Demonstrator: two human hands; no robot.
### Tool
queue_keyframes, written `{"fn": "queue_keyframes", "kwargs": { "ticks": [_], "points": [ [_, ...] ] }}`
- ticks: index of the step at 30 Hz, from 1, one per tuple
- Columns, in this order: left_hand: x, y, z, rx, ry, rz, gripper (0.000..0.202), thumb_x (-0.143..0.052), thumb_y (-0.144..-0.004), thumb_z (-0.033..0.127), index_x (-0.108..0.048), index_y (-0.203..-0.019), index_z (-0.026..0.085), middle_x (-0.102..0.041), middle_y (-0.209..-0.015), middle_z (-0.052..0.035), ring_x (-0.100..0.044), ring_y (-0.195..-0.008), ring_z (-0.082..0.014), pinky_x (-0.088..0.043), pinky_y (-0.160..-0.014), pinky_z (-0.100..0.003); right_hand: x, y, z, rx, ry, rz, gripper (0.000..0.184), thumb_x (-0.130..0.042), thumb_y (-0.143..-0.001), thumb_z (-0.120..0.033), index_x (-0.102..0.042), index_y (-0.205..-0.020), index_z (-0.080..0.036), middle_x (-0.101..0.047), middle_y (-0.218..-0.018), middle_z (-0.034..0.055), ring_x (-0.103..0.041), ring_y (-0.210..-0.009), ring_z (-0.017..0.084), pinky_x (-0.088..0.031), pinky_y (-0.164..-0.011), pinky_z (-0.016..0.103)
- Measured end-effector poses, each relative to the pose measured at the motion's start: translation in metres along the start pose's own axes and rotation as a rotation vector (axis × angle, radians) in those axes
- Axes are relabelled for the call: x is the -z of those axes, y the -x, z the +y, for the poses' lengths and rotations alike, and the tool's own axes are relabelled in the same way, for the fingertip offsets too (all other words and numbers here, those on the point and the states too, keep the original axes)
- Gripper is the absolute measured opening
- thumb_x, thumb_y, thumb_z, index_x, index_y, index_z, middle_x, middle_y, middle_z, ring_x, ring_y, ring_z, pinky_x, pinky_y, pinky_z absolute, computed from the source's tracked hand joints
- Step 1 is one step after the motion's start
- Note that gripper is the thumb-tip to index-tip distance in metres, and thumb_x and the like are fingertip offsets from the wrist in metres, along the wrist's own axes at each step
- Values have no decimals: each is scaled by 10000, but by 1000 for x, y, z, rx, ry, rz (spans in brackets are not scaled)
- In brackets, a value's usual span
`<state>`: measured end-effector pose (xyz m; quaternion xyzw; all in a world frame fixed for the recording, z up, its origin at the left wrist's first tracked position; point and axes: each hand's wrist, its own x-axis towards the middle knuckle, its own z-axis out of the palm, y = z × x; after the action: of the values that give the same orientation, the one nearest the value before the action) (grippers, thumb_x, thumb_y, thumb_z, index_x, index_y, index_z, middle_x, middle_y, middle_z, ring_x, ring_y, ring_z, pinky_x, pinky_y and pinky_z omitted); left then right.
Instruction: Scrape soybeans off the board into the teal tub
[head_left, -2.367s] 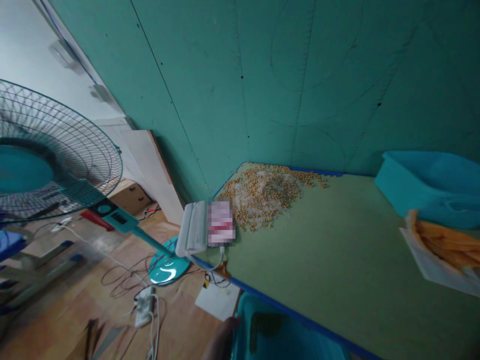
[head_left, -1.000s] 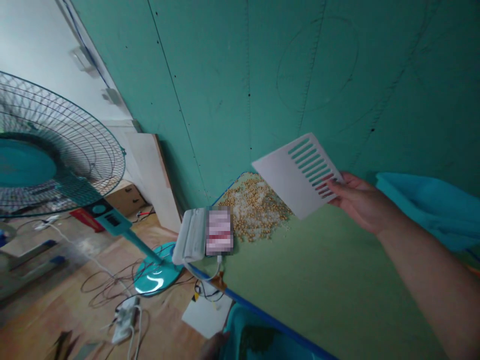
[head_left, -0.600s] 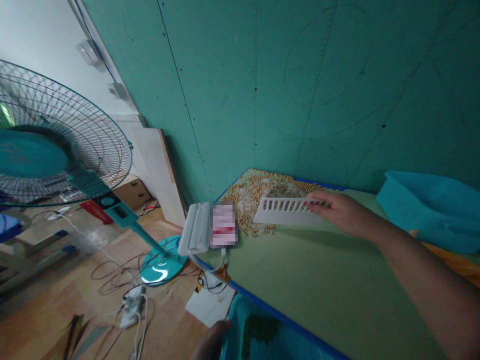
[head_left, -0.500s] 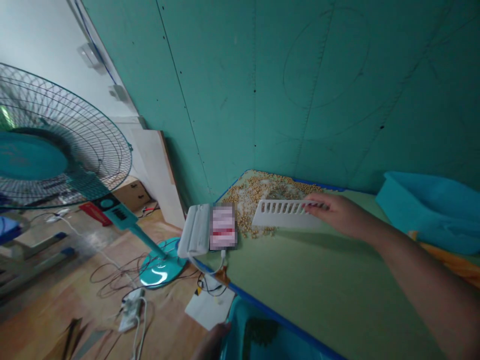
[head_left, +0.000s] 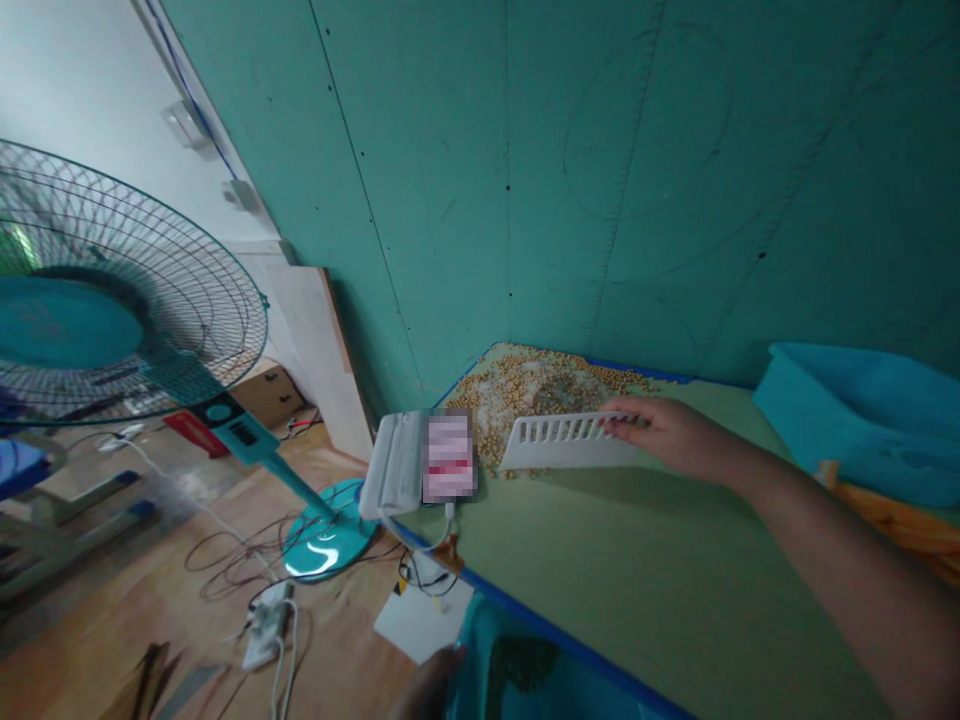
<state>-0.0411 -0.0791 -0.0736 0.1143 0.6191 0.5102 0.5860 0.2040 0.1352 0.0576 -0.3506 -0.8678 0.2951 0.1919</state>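
My right hand (head_left: 671, 436) is closed on a white slotted plastic scraper (head_left: 566, 444), holding it on edge against the green tabletop (head_left: 637, 570). The scraper stands at the near side of a heap of yellow beans mixed with white grains (head_left: 532, 385) in the table's far left corner. My left hand (head_left: 427, 690) shows only as a dark blur at the bottom edge, touching the rim of a teal tub (head_left: 525, 680) below the table's front edge; its fingers are hidden.
A white device (head_left: 420, 465) with a cable sits at the table's left edge. A teal bin (head_left: 855, 415) and orange material (head_left: 900, 515) lie at the right. A standing fan (head_left: 97, 310), a power strip (head_left: 266, 625) and cables are on the floor at left.
My right hand came into view with the scraper raised, then lowered it on edge onto the table by the beans. It has since slid slightly left and toward me.
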Motion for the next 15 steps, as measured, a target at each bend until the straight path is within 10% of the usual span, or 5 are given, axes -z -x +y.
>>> {"fn": "queue_keyframes", "kwargs": {
  "ticks": [15],
  "points": [
    [-11, 6, 0, -18, 15, 46, 185, -685, -466, 111, -528, -483, 208, -661, -507, -22, -547, -995, -326, -418, -872, -379, -1, 0, -2, -13, -38, -5, 232, -442, -774, -376, -588, -833, -207, -597, -789, 17, -537, -755, 185, -396, -678, 293]
  ]
}}
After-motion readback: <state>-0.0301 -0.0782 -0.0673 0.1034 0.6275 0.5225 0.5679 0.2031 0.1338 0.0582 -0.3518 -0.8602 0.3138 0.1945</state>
